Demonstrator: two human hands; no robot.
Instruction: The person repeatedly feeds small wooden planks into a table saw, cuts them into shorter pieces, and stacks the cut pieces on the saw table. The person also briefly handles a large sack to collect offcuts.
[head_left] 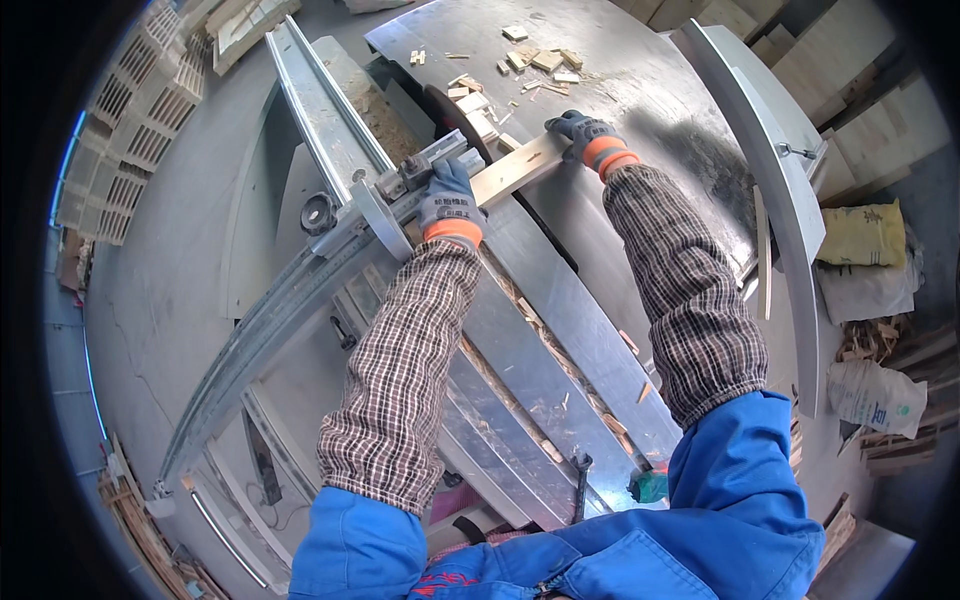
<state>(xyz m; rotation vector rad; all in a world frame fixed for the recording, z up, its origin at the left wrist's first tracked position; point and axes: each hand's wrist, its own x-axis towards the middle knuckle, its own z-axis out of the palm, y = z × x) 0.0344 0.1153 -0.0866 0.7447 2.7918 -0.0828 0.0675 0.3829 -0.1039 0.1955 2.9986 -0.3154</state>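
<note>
Blue jacket (640, 560) nearest, board (518, 169) slants lengthwise away rightward.

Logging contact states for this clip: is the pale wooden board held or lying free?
Held: the wooden board has the left hand at its left end and the right hand at its right end.

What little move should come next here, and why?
Perhaps carefully ease the wooden strip forward toward the dark disc: the right hand is at one end, the left hand at the other, and the disc stands just beyond.
</note>
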